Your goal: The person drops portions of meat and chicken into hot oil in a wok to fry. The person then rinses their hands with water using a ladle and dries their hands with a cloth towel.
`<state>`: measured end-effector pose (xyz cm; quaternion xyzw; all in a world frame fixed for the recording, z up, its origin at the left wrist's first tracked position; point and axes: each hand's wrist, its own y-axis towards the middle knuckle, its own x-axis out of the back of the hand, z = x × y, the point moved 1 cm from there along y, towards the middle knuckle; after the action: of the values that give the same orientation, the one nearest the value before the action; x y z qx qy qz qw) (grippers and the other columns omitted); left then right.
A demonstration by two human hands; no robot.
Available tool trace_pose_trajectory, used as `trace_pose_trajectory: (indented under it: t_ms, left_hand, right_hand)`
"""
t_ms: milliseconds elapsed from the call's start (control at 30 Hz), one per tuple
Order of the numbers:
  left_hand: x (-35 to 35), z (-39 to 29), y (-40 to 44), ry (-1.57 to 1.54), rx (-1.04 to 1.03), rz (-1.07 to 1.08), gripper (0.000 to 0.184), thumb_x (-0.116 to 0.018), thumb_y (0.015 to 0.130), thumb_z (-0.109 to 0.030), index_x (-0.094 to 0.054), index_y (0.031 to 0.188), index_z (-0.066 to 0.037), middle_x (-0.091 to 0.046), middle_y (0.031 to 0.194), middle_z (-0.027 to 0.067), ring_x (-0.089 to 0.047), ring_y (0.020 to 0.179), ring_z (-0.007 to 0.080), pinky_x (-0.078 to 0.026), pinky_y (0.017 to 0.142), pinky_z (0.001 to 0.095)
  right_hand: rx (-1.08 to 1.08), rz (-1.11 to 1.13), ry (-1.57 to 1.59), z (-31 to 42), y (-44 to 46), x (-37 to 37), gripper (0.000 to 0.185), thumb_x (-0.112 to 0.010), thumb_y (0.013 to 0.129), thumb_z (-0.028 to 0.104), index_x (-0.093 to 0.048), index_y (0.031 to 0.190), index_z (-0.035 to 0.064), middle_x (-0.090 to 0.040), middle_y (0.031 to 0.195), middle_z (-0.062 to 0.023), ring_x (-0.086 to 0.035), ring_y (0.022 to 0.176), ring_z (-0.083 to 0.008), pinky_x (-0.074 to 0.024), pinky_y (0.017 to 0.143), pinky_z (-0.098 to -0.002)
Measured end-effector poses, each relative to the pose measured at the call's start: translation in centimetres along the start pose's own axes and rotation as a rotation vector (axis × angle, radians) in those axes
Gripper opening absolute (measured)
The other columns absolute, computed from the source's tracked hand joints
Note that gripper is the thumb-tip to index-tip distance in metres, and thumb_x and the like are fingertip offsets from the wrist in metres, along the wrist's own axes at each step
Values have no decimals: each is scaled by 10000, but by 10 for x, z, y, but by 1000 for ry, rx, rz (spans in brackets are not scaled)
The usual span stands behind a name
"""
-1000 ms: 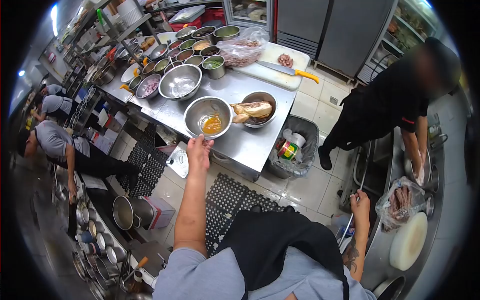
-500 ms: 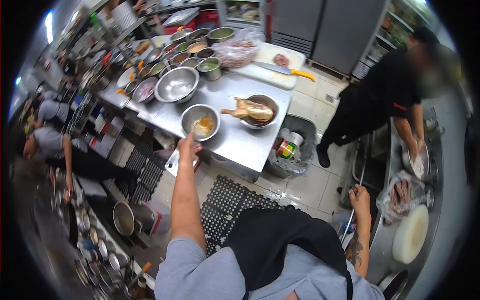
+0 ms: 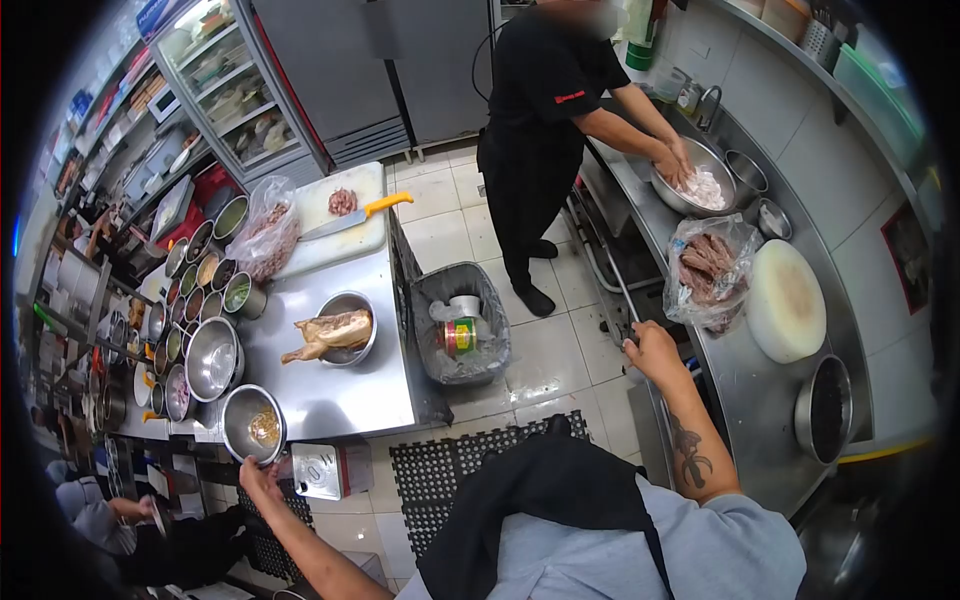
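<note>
My left hand (image 3: pixel 262 482) is closed on the near rim of a small steel bowl (image 3: pixel 238 430) with yellow-orange liquid in it, at the prep table's front edge. My right hand (image 3: pixel 655 350) is closed around a thin metal bar (image 3: pixel 618 290) along the front of the right counter. On the prep table (image 3: pixel 340 405), a large piece of pale meat (image 3: pixel 332 334) lies across another steel bowl (image 3: pixel 366 301), partly over its rim. An empty-looking steel bowl (image 3: pixel 212 358) stands behind the one I hold.
A yellow-handled knife (image 3: pixel 355 216) lies on a cutting board (image 3: pixel 362 180). A bin (image 3: pixel 427 295) stands beside the table. A co-worker (image 3: pixel 545 100) has both hands in a bowl at the right counter (image 3: pixel 750 420), near bagged meat (image 3: pixel 708 265). Another person (image 3: pixel 100 520) is lower left.
The view has swung right, showing more of the right counter. My left hand stays at the bowl's rim, and my right hand stays around the bar.
</note>
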<state>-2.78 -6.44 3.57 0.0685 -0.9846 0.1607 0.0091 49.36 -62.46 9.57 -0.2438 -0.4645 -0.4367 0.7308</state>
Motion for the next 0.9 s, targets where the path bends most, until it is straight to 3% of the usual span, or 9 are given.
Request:
trace_pose_trajectory:
  t_ms: [100,200,300,367,433,567,633,767,900]
  left_hand:
    - [-19,-37,-51,-12,-63,42,159,-546,793,-213,-513,852,-69,-573,780,77,-566,617,201,-440,461,272]
    - [-54,-61,-91,-16,-70,287,95,-523,830,-182,-512,856,-92,-577,783,42,-569,616,158,-440,461,256]
    - [-115,-69,-138,-31,-42,466,88,-522,833,-182,-513,860,-98,-578,788,39,-578,636,164,-445,462,268]
    - [-154,-56,-146,-51,18,639,140,-519,821,-164,-511,937,-87,-591,878,68,-611,741,194,-501,544,310]
    - [-218,-57,-207,-13,30,652,142,-553,801,-184,-521,910,-99,-606,856,39,-614,701,193,-486,550,294]
    - [-322,-10,-256,-19,137,829,187,-524,821,-128,-520,983,-35,-601,923,97,-630,818,234,-565,650,396]
    - [-369,27,-260,37,153,993,191,-537,822,-126,-530,982,-21,-606,897,95,-635,782,223,-567,603,369]
    - [-474,72,-310,75,181,1123,198,-531,835,-122,-537,999,-10,-605,867,92,-630,719,210,-551,559,333]
    - [-580,114,-347,119,221,1133,212,-520,848,-133,-516,1008,6,-598,849,109,-614,626,203,-536,514,282]
  right_hand:
    - [-42,-17,-13,-13,11,15,322,-651,736,146,-597,986,-48,-578,901,-237,-571,863,-390,-467,758,-428]
    - [-69,-79,-2,-19,22,41,329,-648,746,153,-598,997,-52,-579,894,-238,-572,848,-400,-468,755,-428]
    - [-35,-166,37,-39,31,62,342,-644,748,152,-596,1015,-56,-582,898,-238,-574,850,-402,-467,762,-425]
    - [-38,-196,21,-57,35,76,349,-639,752,155,-592,1026,-57,-584,909,-238,-575,858,-398,-464,769,-424]
    - [-43,-252,22,-69,34,98,352,-639,752,158,-592,1023,-60,-585,919,-241,-574,871,-394,-460,781,-421]
    - [-98,-341,44,-97,20,137,346,-631,761,137,-583,1036,-68,-586,948,-237,-562,896,-392,-450,802,-410]
    - [-143,-352,73,-109,9,154,339,-624,771,127,-579,1044,-69,-589,948,-228,-567,892,-374,-452,798,-399]
    - [-246,-419,22,-157,-25,167,349,-630,773,130,-573,1051,-72,-593,915,-202,-580,859,-341,-458,768,-380]
    - [-410,-449,-29,-175,-58,177,340,-635,772,116,-575,1053,-65,-594,902,-188,-575,728,-301,-463,681,-358]
